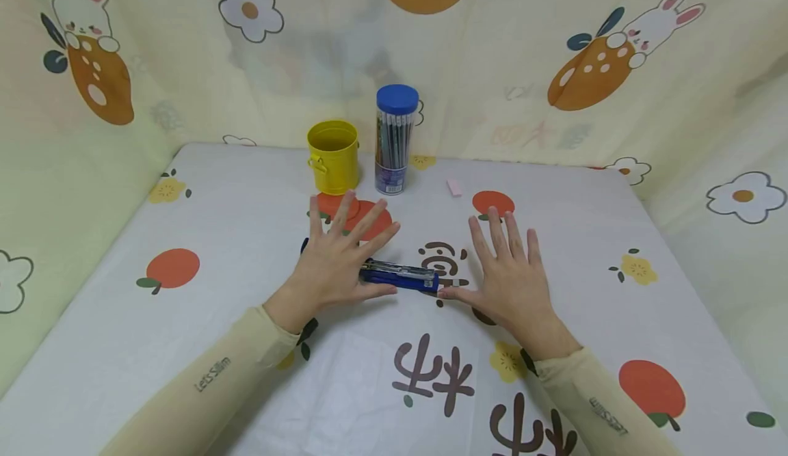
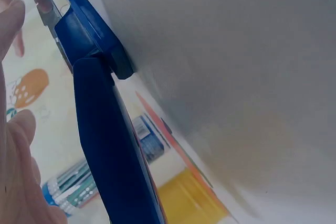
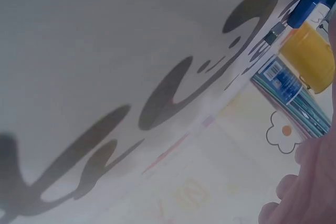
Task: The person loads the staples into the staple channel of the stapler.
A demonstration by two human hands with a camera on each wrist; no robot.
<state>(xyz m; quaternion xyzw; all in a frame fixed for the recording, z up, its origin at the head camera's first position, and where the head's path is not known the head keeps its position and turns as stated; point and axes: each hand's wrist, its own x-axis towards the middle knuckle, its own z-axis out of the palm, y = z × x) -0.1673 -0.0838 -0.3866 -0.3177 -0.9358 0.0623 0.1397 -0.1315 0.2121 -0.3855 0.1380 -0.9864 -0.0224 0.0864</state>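
Note:
A blue stapler with a metal strip along its top lies on the patterned tablecloth between the two hands. My left hand is spread with straight fingers over its left part, hiding much of it. In the left wrist view the blue body of the stapler fills the middle, with a metal piece jutting from its far end. My right hand also has its fingers spread, the thumb tip right by the stapler's right end. Neither hand's fingers curl round anything.
Behind the hands stand a yellow pail and a clear tube of pencils with a blue lid. A small pink eraser-like block lies right of the tube. Printed cloth curtains hang behind the table.

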